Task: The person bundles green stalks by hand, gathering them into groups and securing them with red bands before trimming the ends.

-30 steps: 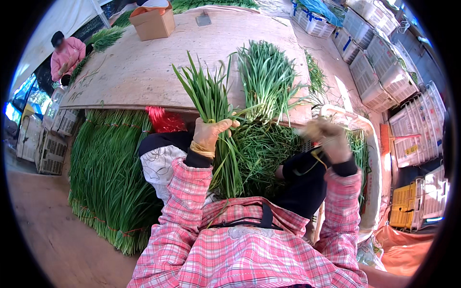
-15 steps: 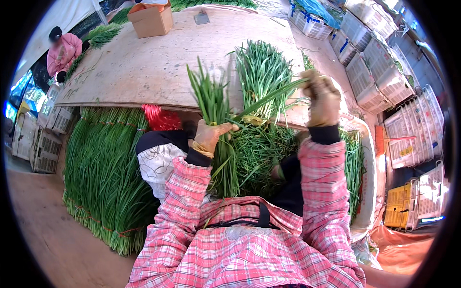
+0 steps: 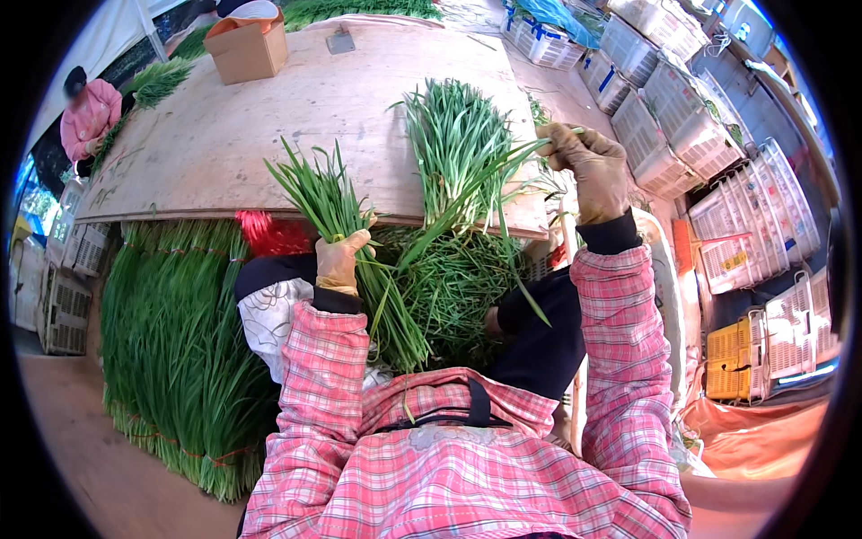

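My gloved left hand [image 3: 341,259] is closed round a bunch of green garlic chives [image 3: 391,314], held over my lap with the leaves leaning up to the left. At the right, my gloved right hand [image 3: 593,171] pinches the ends of a few long chive leaves [image 3: 489,190] between thumb and fingers. These leaves slant down toward the held bunch, and one droops over my knee. Just beyond, a pile of chives [image 3: 456,135] lies on the wooden board [image 3: 332,117]. Loose trimmings [image 3: 458,287] heap up between my legs.
Tied chive bundles [image 3: 180,359] are stacked at my left, near a red bunch of ties [image 3: 274,234]. A cardboard box [image 3: 247,52] stands on the board. Another person [image 3: 90,117] sits far left. White crates [image 3: 691,121], a yellow crate [image 3: 729,359] and a broom [image 3: 685,244] line the right.
The view has shifted, so the scene sits farther left. My right hand has drawn outward with the pinched leaves. The bunch in my left hand now tilts more to the left.
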Tool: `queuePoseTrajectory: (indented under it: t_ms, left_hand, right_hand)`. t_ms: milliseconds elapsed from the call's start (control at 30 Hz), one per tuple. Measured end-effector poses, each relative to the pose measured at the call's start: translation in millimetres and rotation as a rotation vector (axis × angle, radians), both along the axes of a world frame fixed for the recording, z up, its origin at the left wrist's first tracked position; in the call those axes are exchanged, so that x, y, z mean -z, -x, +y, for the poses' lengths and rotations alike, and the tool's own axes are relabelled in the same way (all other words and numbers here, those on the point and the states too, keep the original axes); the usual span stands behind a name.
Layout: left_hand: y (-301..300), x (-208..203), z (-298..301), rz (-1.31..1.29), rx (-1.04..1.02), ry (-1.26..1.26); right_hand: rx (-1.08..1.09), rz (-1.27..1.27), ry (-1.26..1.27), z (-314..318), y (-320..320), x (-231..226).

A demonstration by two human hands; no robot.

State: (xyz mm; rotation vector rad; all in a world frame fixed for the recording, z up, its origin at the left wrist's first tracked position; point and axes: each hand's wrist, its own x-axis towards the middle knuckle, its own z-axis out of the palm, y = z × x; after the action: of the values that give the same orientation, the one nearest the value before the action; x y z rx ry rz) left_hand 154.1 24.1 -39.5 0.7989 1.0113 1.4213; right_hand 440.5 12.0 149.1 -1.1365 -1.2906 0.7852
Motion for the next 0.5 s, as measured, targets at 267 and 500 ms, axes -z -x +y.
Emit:
queuePoseTrajectory:
  t_ms: [267, 500]
  left_hand:
    - [9.7, -31.4, -12.8, -0.121, 0.039, -0.159]
    - [-3.1, -81.1, -24.1, -0.083, 0.217, -0.287]
  right_hand:
    - [-0.019, -0.103, 0.024, 12.9, 19.4, 13.7]
    - [-0.117, -0.254, -0.014, 15.8, 61.1, 48.4]
